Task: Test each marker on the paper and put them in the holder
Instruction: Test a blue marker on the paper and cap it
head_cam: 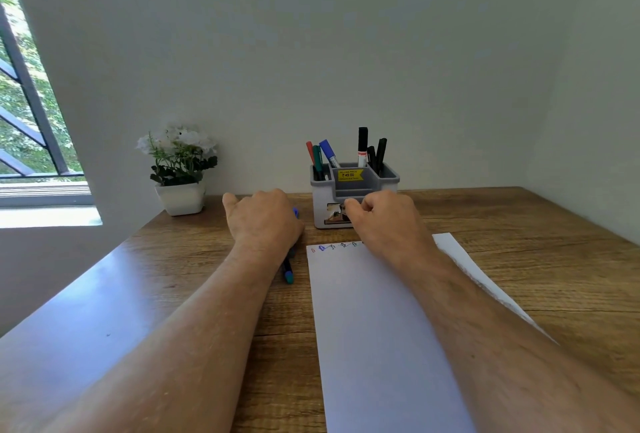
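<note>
left hand [265, 219] lay knuckles up on the counter [519, 225], fingers curled down over loose markers; whether it actually gripped them or just covered them, cannot tell. 2 markers showed from under it: a blue tip [295, 213] poking out at the far side, and a dark marker with a teal end [288, 271] sticking out toward the wrist side. any more under the palm were hidden.

right hand [384, 221] was curled into a loose fist at the front of the holder [388, 178], fingertips at its lower front opening. what it pinched, if anything, was hidden by the knuckles; cannot tell.

holder was grey and white, 1 unit, standing at the back of the counter near the wall, yellow price sticker [350, 175] on the middle section. 6 markers stood in it, all upright or leaning slightly: left compartment had 3, a red one [310, 152], a green one [317, 155], a blue-capped one [328, 150]; right side had 3, a tall black-capped one with a white barrel [362, 143] and two all-black ones [381, 152].

1 sheet of white paper [374, 328] lay on the counter under the right forearm, just in front of the holder. a row of small test marks [332, 246] ran along its far edge: 5 visible, 1 red, 1 blue, 3 dark; more may have sat under the right hand.

1 white pot of white flowers [180, 169] stood left of the holder, well apart from it.
</note>
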`<state>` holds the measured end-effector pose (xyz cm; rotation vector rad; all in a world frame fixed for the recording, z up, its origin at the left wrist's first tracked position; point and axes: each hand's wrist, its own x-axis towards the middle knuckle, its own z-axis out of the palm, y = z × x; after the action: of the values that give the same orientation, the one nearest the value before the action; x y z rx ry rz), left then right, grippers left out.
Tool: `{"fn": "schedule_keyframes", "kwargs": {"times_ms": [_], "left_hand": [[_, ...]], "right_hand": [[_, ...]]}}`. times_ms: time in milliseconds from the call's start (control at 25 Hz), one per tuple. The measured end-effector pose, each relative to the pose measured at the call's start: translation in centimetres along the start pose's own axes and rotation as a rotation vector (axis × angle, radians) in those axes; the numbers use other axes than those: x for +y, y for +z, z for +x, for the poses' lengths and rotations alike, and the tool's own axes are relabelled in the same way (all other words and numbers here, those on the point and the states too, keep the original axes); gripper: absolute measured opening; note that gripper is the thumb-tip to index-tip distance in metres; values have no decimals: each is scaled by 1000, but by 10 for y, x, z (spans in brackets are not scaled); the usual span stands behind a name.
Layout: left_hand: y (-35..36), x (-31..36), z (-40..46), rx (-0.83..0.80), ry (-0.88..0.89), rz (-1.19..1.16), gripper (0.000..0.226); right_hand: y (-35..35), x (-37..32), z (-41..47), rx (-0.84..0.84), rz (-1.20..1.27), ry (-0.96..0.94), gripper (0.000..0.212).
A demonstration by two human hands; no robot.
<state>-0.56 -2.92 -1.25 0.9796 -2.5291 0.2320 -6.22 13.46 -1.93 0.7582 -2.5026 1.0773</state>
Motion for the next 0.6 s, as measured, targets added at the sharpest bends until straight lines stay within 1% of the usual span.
{"fn": "schedule_keyframes", "kwargs": {"times_ms": [120, 200, 320, 440, 520, 600], "left_hand": [[-7, 3, -3, 4, -17, -76, 43], [-14, 2, -4, 59, -69, -190, 42], [-27, 2, -8, 157, -137, -495, 40], [-42, 12, -19, 239, -98, -866, 36], [-51, 22, -26, 290, -72, -1021, 32], [-55, 31, -31, 317, -42, -1123, 31]], "right_hand": [[-1, 0, 0, 3, 5, -7, 43], [-1, 0, -1, -1, 9, -12, 44], [-3, -1, -2, 10, 29, -31, 43], [-7, -3, -3, 61, 83, -102, 34], [-9, -6, -4, 101, 178, -155, 27], [-11, -11, -5, 140, 363, -154, 27]]}}
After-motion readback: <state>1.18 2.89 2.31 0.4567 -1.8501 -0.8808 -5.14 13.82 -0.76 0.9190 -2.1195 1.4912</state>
